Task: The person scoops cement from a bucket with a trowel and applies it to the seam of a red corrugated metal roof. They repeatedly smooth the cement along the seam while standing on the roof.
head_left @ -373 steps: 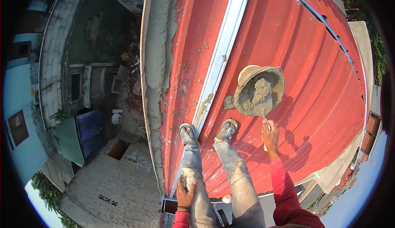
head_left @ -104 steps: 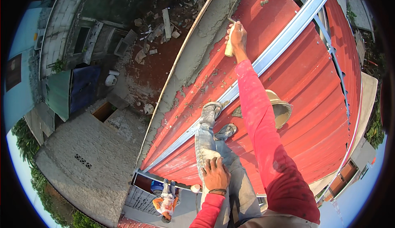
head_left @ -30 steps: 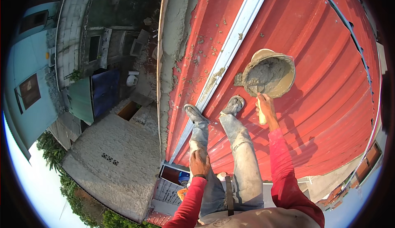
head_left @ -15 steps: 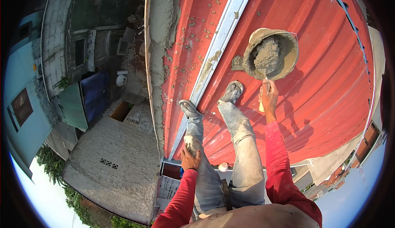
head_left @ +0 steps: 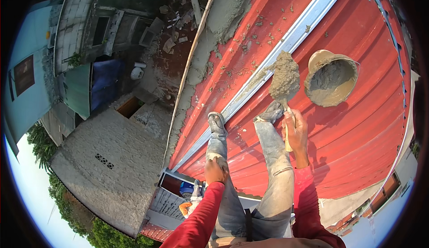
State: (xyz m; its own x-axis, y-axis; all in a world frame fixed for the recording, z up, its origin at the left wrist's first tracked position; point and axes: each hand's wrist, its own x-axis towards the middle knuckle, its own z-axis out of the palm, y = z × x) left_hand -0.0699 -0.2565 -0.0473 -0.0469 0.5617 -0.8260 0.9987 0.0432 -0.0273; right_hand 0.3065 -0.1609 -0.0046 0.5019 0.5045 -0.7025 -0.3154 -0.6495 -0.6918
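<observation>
The trowel was in the person's right hand, over the red ribbed roof and to the left of the bucket, clear of its rim. The right hand's fingers were clamped around the pale yellow handle, whose butt stuck out below them. A thick lump of grey mortar sat on the blade and hid most of it. More wet mortar lay inside the bucket, its wall smeared with the same grey. The left hand lay against the left trouser leg near the knee; its fingers were partly hidden, so whether they were apart or together could not be told. The left shoe was at the silvery metal strip that crossed the roof, and the right shoe was just below the lump in view. Crumbs of mortar dotted the red sheet between the strip and the rough grey band along the roof's left edge.
</observation>
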